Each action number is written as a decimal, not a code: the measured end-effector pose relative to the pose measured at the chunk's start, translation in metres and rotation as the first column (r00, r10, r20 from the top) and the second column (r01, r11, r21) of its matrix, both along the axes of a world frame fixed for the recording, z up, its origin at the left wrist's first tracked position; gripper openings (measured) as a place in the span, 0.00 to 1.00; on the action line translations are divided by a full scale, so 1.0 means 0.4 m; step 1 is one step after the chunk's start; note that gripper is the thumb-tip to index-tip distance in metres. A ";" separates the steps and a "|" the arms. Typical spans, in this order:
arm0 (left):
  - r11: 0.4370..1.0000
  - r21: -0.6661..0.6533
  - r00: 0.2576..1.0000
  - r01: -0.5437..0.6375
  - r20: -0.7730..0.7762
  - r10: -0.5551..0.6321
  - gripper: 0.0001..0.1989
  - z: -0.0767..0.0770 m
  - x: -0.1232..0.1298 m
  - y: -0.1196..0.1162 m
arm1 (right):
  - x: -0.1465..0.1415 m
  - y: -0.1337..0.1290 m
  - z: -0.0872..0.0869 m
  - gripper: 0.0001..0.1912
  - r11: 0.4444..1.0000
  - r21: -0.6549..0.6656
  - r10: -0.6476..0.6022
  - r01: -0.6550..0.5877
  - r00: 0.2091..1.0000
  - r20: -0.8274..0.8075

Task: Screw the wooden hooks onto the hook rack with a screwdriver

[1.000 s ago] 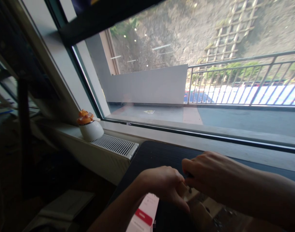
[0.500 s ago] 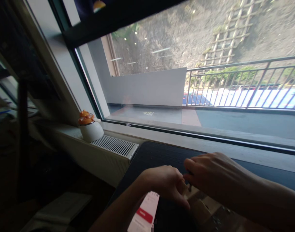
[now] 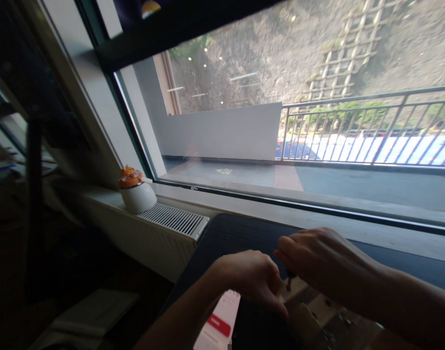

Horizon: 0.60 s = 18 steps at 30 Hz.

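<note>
My left hand [image 3: 255, 274] is closed around the end of a pale wooden piece [image 3: 293, 290] above the dark table, thumb stretched along its near side. Just right of it, my right hand [image 3: 310, 250] has its fingers curled in a pinch. Below those fingers a small dark metal rod [image 3: 288, 283] points down at the wood; its upper part is hidden in the hand, so its kind is unclear. Beneath my right forearm lie a wooden block [image 3: 305, 318] and a wooden strip with dark holes [image 3: 322, 310]. Small shiny metal parts [image 3: 348, 322] are beside them, partly shaded.
A phone with a lit screen [image 3: 219, 318] lies by my left wrist on the black table [image 3: 240, 233]. A white bottle with an orange lid [image 3: 137, 192] stands on the radiator [image 3: 179, 221] at the left. The window [image 3: 222, 141] rises behind the table.
My right hand has shifted slightly up and its fingers have turned, showing more of the dark metal rod. The left hand stays nearly still on the wooden piece.
</note>
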<state>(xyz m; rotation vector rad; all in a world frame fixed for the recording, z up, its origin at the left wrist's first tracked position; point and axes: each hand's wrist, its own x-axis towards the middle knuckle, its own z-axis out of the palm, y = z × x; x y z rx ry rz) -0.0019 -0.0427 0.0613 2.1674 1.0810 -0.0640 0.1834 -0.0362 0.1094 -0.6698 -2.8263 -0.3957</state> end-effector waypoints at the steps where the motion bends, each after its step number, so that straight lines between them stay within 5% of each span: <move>1: 1.000 -0.007 1.000 -0.018 -0.009 0.018 0.17 0.000 0.001 -0.001 | -0.004 0.002 0.005 0.12 0.997 0.001 -0.081 0.081 0.996 0.028; 6: 0.998 -0.024 0.998 -0.050 -0.042 0.049 0.20 -0.007 0.012 -0.007 | -0.025 0.008 0.032 0.11 0.944 0.022 -0.327 0.330 0.921 0.214; 11: 0.999 -0.033 0.999 -0.041 0.010 0.041 0.20 -0.006 0.008 0.001 | -0.007 -0.012 0.035 0.09 0.965 -0.131 -0.198 0.226 0.959 0.202; 14: 0.986 -0.161 0.995 0.045 0.093 -0.030 0.21 -0.013 0.000 0.006 | 0.022 -0.024 0.023 0.08 0.961 -0.229 -0.119 0.157 0.978 0.171; 16: 0.974 -0.210 0.991 0.082 0.123 -0.057 0.17 -0.034 0.000 -0.002 | 0.040 -0.026 0.011 0.08 0.957 -0.239 -0.133 0.164 0.981 0.138; 18: 0.988 -0.156 0.993 -0.019 0.111 0.036 0.15 -0.071 0.009 -0.021 | 0.052 -0.024 -0.003 0.07 0.960 -0.224 -0.150 0.168 0.984 0.096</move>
